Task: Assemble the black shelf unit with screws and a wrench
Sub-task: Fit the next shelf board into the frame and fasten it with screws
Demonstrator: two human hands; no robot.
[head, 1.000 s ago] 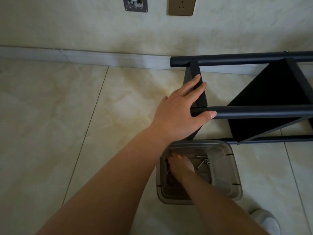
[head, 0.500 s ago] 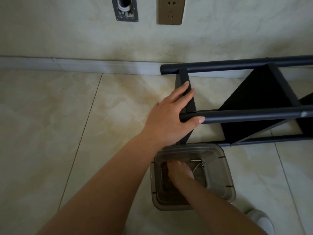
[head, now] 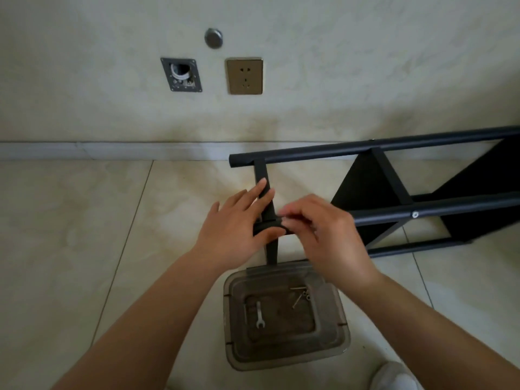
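Observation:
The black shelf frame (head: 422,209) lies on its side on the tiled floor, its tubes running right, with a black panel (head: 363,187) between them. My left hand (head: 233,229) holds the left end of the near tube, fingers straight over the crossbar and thumb under the tube. My right hand (head: 323,237) pinches a small screw-like part at that tube end; its fingers are blurred and hide most of it. A silver wrench (head: 259,319) and loose screws (head: 299,295) lie in the clear plastic bin (head: 344,333) below my hands.
A screw head (head: 415,214) sits in the near tube farther right. The wall behind carries a socket (head: 244,76) and an open wall box (head: 182,75). A white shoe (head: 394,375) shows at the bottom right. Bare floor tiles spread to the left.
My right hand has come up out of the bin to the tube end by my left hand, uncovering the wrench. The left hand stays on the tube. The camera has tilted up.

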